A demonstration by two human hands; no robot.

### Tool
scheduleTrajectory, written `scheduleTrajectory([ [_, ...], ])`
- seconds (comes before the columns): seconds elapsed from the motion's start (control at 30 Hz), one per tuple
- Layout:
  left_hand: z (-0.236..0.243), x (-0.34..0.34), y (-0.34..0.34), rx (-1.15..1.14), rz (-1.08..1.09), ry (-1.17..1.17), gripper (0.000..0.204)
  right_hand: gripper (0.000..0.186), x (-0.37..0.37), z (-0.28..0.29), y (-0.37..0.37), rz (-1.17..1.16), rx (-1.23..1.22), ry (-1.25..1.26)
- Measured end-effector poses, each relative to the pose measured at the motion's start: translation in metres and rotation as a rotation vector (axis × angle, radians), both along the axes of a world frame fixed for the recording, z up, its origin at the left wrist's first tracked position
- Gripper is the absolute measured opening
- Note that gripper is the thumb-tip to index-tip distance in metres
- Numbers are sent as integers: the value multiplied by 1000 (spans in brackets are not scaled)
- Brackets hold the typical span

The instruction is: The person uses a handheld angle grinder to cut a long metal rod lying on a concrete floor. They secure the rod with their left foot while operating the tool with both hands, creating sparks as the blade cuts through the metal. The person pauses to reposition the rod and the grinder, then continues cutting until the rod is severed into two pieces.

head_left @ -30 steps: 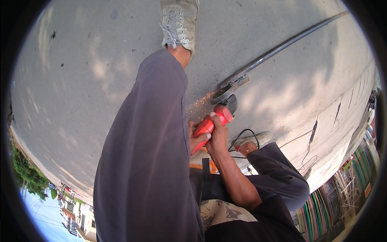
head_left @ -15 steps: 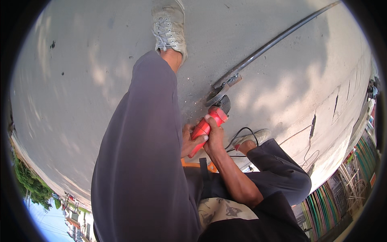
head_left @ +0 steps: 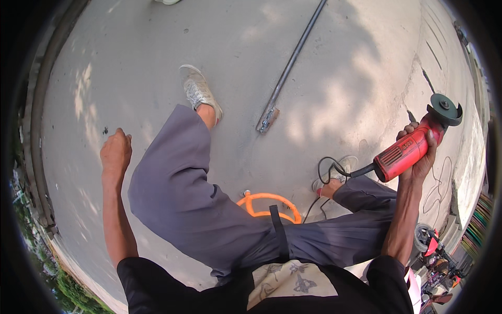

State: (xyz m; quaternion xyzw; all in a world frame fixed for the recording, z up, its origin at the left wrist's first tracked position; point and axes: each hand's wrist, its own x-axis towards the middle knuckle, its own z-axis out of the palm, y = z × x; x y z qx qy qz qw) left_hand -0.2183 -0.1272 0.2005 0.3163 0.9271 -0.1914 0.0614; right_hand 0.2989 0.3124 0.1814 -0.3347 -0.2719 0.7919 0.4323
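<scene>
My right hand, raised out to the right, is wrapped round the body of a red angle grinder. The grinder's dark disc and its guard point up and away to the far right. Out to the left, my left hand is curled into a fist above the concrete, and nothing shows in it. Between the hands, a long dark metal bar lies on the ground. A short metal block is at its near end.
A black power cord loops from the grinder past my right shoe. Near my legs is an orange curved frame. My left shoe stands left of the bar. Parked vehicles show at the lower right.
Both hands held the grinder at the bar's near end. Now my left hand has let go and swung left, while my right hand has lifted the grinder off to the right.
</scene>
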Motion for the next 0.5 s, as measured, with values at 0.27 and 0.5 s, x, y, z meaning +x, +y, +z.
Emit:
scheduleTrajectory([
  [0.27,-22,54,296,200,-271,-584,45,43,112,33,46,-194,177,185],
  [0.5,-263,134,367,122,-220,-630,65,43,142,20,19,-389,3,142],
])
